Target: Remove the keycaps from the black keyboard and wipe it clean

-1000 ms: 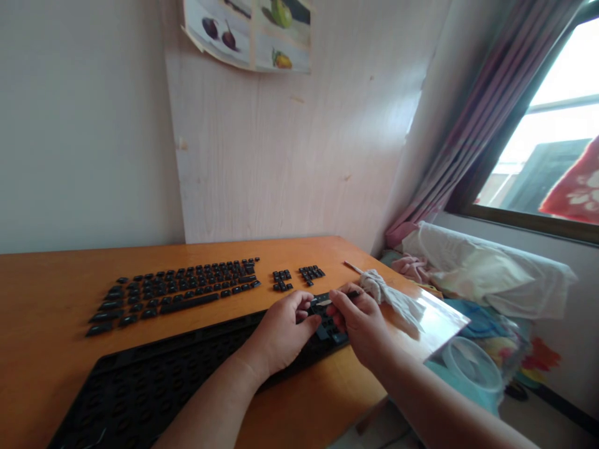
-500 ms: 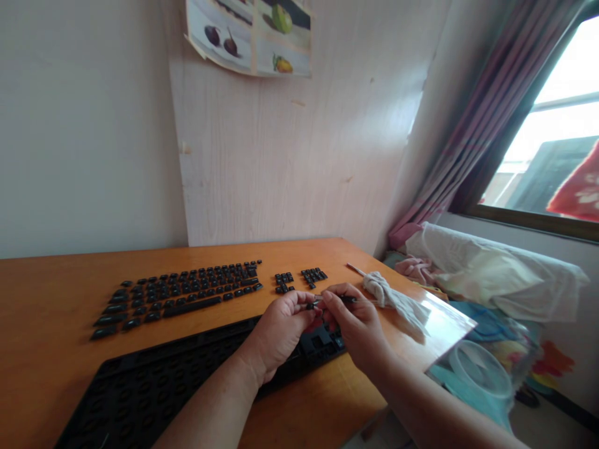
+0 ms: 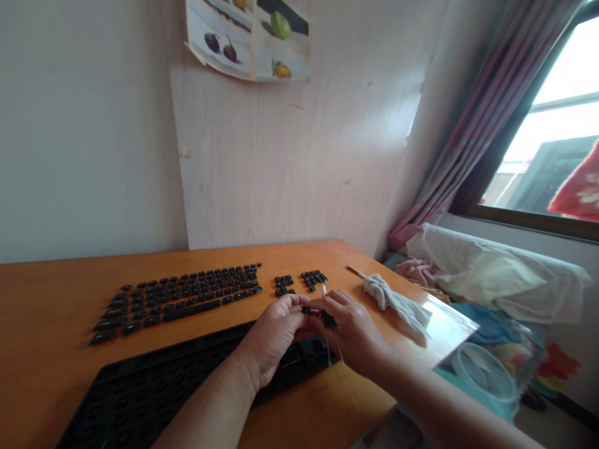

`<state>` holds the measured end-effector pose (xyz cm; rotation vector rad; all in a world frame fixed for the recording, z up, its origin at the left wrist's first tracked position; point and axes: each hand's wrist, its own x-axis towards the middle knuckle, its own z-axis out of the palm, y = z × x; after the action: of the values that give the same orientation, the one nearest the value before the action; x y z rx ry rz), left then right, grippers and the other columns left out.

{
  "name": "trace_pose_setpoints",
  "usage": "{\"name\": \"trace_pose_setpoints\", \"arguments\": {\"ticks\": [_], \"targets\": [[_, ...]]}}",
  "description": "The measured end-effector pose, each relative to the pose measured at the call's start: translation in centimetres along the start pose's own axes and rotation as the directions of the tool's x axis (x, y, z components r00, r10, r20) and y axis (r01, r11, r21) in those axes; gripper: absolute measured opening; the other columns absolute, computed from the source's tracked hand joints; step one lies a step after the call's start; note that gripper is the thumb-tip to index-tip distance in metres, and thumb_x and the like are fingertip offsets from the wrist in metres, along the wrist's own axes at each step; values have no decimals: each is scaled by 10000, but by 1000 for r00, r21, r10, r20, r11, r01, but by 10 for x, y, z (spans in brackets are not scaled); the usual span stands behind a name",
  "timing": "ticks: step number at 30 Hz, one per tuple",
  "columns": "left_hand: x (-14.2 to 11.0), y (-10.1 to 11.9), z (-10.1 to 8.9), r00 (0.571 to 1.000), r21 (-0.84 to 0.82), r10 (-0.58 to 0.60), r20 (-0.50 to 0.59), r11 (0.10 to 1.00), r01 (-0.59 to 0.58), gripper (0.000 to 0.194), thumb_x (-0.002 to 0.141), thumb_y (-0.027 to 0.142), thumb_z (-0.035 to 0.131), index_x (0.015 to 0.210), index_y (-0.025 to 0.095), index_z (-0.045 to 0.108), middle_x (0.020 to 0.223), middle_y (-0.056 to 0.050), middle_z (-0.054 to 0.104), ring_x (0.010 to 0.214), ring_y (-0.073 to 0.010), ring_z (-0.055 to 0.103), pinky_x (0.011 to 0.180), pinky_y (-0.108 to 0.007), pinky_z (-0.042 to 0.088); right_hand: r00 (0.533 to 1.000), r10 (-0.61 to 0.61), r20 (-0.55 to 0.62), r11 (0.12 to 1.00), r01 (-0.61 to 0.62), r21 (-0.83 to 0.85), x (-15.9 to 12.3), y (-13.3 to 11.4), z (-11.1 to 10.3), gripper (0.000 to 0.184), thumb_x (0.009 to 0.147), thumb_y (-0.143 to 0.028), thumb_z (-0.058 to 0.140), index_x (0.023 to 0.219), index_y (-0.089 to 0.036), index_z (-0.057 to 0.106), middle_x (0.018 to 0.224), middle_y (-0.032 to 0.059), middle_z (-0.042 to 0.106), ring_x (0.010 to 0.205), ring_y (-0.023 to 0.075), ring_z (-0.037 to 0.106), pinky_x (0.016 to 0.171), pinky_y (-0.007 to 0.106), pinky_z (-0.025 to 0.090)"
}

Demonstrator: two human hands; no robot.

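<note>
Pinched between the fingertips of my left hand (image 3: pixel 274 333) is a small black keycap (image 3: pixel 306 310). My right hand (image 3: pixel 358 330) is closed around a keycap puller (image 3: pixel 329 320) with a black handle and thin wires; the wires stick out below and above the fingers. Both hands meet over the right part of a black keyboard (image 3: pixel 187 368), whose key spots on the left are bare of caps. Some of the keyboard is hidden under my hands and left forearm. Removed keycaps (image 3: pixel 173 292) lie in rows behind it, with smaller groups of keycaps (image 3: pixel 313 279) to their right.
A grey cloth (image 3: pixel 395 302) and a thin stick-like tool (image 3: pixel 356 271) lie at the table's right. Beyond the table edge (image 3: pixel 449 355) are a clear plastic tub (image 3: pixel 486 374) and piled fabrics. A wall stands behind the table (image 3: pixel 47 299).
My right hand has turned the keycap puller, so its wires now point down and up instead of sideways. My left hand stays close by with the keycap. The view has tilted up slightly.
</note>
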<state>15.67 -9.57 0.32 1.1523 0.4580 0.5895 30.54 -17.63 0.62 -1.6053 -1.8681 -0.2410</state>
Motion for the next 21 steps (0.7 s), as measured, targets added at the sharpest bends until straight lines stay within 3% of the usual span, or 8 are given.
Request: {"name": "trace_pose_setpoints", "arguments": {"ticks": [6, 9, 15, 21], "targets": [[0, 1, 2, 999, 36, -38, -9, 999, 38, 375, 725, 219, 668, 1082, 159, 571, 930, -55, 690, 853, -148, 640, 855, -312, 479, 997, -10, 81, 999, 14, -46, 2, -4, -6, 204, 873, -259, 554, 1035, -240, 676, 841, 53, 611, 802, 182, 565, 689, 273, 430], [0, 2, 0, 998, 84, -24, -52, 996, 29, 421, 751, 263, 659, 1142, 155, 549, 965, -67, 685, 919, -163, 633, 887, -321, 465, 998, 2, 66, 999, 0, -39, 6, 5, -8, 204, 875, -274, 554, 1035, -251, 678, 871, 51, 627, 819, 182, 575, 712, 274, 429], [2, 8, -10, 961, 190, 96, -261, 981, -46, 438, 757, 358, 647, 1124, 131, 572, 1042, -109, 669, 986, -196, 619, 893, -338, 457, 994, 109, -6, 984, -109, -144, 28, 56, -18, 252, 871, -318, 558, 1082, -274, 689, 910, 43, 638, 781, 167, 586, 703, 270, 408], [5, 10, -21, 927, 254, 140, -348, 966, -51, 449, 722, 447, 665, 1045, 138, 619, 980, -89, 671, 930, -191, 614, 828, -316, 459, 978, 171, 116, 953, -134, -272, 46, 108, -11, 256, 870, -301, 545, 1067, -246, 700, 897, 45, 629, 755, 151, 564, 670, 253, 377]]}}
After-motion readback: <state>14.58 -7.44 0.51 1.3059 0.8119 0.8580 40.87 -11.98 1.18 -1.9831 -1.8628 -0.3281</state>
